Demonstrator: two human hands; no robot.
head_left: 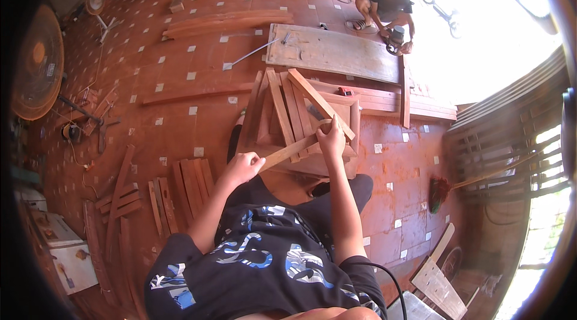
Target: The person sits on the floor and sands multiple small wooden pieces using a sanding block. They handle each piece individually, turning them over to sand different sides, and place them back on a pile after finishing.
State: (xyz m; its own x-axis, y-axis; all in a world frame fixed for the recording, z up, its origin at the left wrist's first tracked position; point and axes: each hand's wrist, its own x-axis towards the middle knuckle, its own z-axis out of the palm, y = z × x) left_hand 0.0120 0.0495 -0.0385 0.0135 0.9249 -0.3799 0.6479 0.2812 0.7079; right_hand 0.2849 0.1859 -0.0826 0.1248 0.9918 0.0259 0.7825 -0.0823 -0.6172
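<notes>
A flat, light-brown wooden strip [287, 154] lies slanted across in front of me, held between both hands. My left hand [243, 168] is closed around its near left end. My right hand [331, 138] is closed on its far right end; whether a small thing is also under those fingers I cannot make out. Just beyond the right hand, a longer pale wooden strip [318, 101] rests aslant on a stack of reddish wooden panels [264, 116]. Several other narrow strips [280, 103] lie side by side on that stack.
Ahead, a long board [336, 52] lies low, and a crouching person [389, 4] works there with a power tool [395, 38]. Loose wood pieces [191, 181] lie on the floor at left, near a large fan [39, 61]. A broom [440, 190] is at right.
</notes>
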